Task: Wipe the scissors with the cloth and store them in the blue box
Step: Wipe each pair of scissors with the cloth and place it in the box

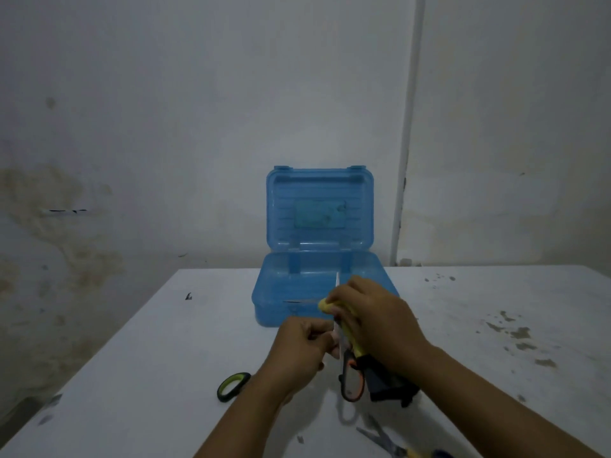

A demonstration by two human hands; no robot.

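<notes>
An orange-and-black handled pair of scissors [351, 382] is held above the white table, its blade tip [337, 280] pointing up in front of the open blue box [284, 312]. My left hand [302, 348] grips the scissors near the pivot. My right hand [377, 317] holds a yellow cloth [325, 305] wrapped round the blade. A thin metal blade [297, 301] shows left of the cloth; I cannot tell whether it lies in the box. The box lid [319, 209] stands upright against the wall.
Green-handled scissors [231, 386] lie on the table [148, 358], partly under my left forearm. Another pair with a yellow and blue handle [385, 441] lies at the bottom edge. A black object [390, 388] sits beneath my right wrist. Dark stains mark the table's right side.
</notes>
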